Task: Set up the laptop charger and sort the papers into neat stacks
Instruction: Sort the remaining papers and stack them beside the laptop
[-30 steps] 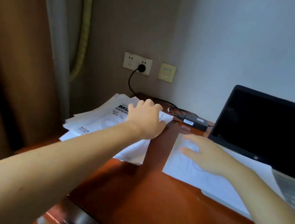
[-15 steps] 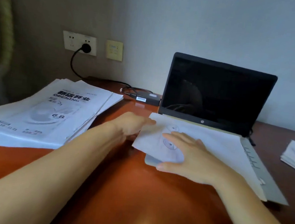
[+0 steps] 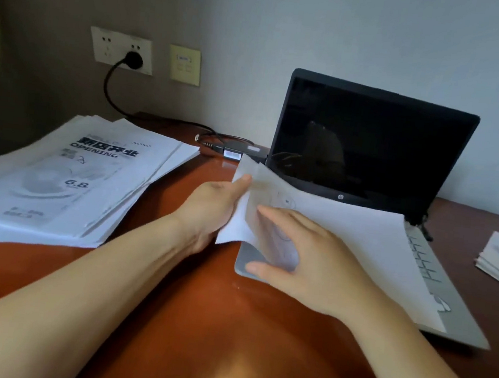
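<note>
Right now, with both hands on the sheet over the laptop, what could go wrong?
1. The left hand lifts the sheet by one edge while the right hand presses it down; it might crease or tear.
2. The big pile at left is fanned unevenly; adding to it could spread it further.
3. Sliding paper across the laptop may press keys.

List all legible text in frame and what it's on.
"OPENING": top flyer, under a line of large Chinese characters.
"6.8": same flyer, lower on the page.
"hp" logo: laptop bezel, under the screen.
Unreadable: flyer's small print and bottom row, white label on the charger, markings on the beige wall plate, and the faint drawing on the sheet under both hands.
</note>
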`<state>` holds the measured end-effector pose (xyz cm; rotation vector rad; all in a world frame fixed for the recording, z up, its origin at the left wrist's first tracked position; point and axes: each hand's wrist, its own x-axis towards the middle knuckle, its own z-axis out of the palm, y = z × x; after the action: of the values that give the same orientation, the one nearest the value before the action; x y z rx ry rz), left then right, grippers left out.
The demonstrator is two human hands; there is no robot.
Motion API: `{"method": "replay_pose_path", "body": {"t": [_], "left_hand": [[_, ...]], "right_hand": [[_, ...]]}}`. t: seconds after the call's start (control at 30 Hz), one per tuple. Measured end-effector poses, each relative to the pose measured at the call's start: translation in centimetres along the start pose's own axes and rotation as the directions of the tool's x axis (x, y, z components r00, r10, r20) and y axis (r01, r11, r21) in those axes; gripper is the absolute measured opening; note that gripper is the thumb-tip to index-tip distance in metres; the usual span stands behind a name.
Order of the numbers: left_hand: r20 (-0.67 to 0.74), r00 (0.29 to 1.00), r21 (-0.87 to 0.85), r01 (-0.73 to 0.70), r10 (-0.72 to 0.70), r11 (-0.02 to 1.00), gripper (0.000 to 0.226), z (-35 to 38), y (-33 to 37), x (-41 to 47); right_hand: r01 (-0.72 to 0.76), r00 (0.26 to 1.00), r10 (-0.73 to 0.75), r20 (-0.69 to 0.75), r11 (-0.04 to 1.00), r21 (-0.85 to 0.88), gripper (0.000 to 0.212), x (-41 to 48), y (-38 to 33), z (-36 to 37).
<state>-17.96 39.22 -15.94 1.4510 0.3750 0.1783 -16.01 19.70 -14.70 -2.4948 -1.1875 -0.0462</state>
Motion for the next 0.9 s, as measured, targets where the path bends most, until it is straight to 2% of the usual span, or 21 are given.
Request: {"method": "replay_pose_path", "body": {"t": [0.1,0.13,0.2,0.3,0.4,0.47,0.57,0.67,0.73,0.8,0.83,0.9], "left_hand": [[-0.028,0.999,-0.069,0.021,-0.023,0.997,0.037,0.2,-0.1,0.1],[-0.038,0.999,-0.082,0.026,-0.029,0.996,0.035,0.1,0.0,0.1],[-0.125,0.991,-0.099,0.029,-0.042,0.995,0.03,0.1,0.3,0.0],[-0.267,0.961,-0.09,0.046,-0.069,0.995,0.028,-0.4,0.5,0.3],[-0.378,0.919,-0.107,0.072,-0.108,0.992,0.028,-1.3,0.5,0.8],[-0.401,0.907,-0.145,0.078,-0.131,0.986,0.03,-1.8,0.5,1.2],[-0.369,0.918,-0.159,0.091,-0.145,0.983,0.022,-1.9,0.5,1.2],[-0.262,0.959,-0.097,0.084,-0.106,0.992,0.017,-1.3,0.2,0.7],[-0.181,0.979,-0.091,0.075,-0.091,0.993,0.016,-1.0,0.2,0.3],[-0.142,0.986,-0.11,0.076,-0.092,0.991,0.015,-0.9,0.3,0.1],[-0.142,0.985,-0.145,0.08,-0.101,0.986,0.014,-0.9,0.4,0.1],[-0.152,0.981,-0.227,0.084,-0.12,0.97,0.013,-1.0,0.5,0.0]], "right_hand": [[-0.007,1.0,0.006,-0.029,0.999,-0.042,0.063,0.0,0.2,0.3],[0.0,0.999,-0.001,-0.051,1.0,-0.025,0.052,0.0,0.5,0.4],[0.011,0.994,-0.008,-0.112,1.0,0.027,0.016,0.0,0.9,0.4],[0.005,0.976,0.017,-0.216,0.995,0.099,0.042,-0.2,1.8,-0.2],[0.025,0.963,0.009,-0.27,0.993,0.119,0.039,-0.5,2.6,-0.9],[0.021,0.945,0.023,-0.327,0.991,0.129,0.037,-0.6,3.2,-1.1],[0.014,0.891,0.052,-0.45,0.99,0.142,0.032,-0.4,3.5,-0.7],[0.011,0.758,0.089,-0.647,0.989,0.148,0.026,-0.2,3.6,-0.5],[0.029,0.702,0.058,-0.71,0.994,0.109,0.022,-0.4,3.3,-0.6],[0.073,0.737,0.003,-0.676,0.994,0.084,0.021,-0.5,2.8,-0.3],[0.09,0.798,-0.011,-0.603,0.991,0.101,0.021,-0.5,2.5,-0.1],[0.071,0.939,-0.015,-0.343,0.986,0.152,0.024,-0.6,1.7,0.1]]}}
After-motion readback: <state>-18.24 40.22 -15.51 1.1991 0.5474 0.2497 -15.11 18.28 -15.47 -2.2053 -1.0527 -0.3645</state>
